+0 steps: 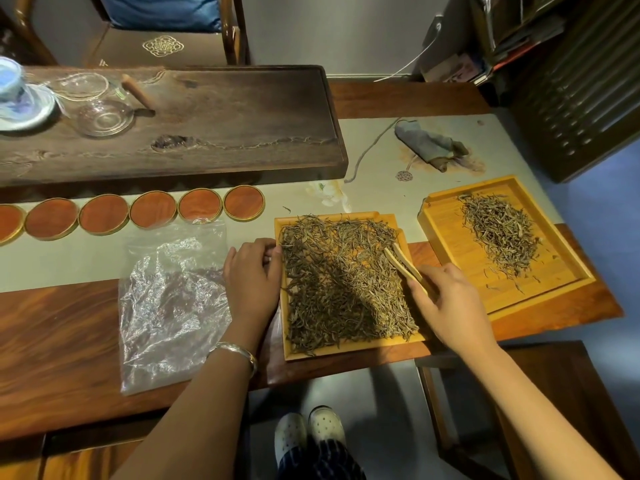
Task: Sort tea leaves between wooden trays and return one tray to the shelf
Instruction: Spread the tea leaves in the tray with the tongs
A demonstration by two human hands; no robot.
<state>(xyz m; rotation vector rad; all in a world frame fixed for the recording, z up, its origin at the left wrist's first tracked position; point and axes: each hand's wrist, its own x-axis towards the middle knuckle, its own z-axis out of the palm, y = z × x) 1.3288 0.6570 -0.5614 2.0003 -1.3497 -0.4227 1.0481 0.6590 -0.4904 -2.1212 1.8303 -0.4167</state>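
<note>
A light wooden tray (353, 350) lies near the table's front edge, thickly covered with dark tea leaves (339, 282). My left hand (252, 275) grips its left rim. My right hand (450, 306) holds wooden tongs (405, 266), whose tips rest in the leaves at the tray's right side. A second wooden tray (446, 233) lies to the right, turned at an angle, with a smaller heap of tea leaves (502, 233) in it.
A crumpled clear plastic bag (169, 306) lies left of the near tray. Several round red coasters (152, 209) line up behind. A dark tea board (207, 123) carries glass cups (104, 117). A folded cloth (429, 145) lies at the back right, a dark cabinet (581, 98) beyond it.
</note>
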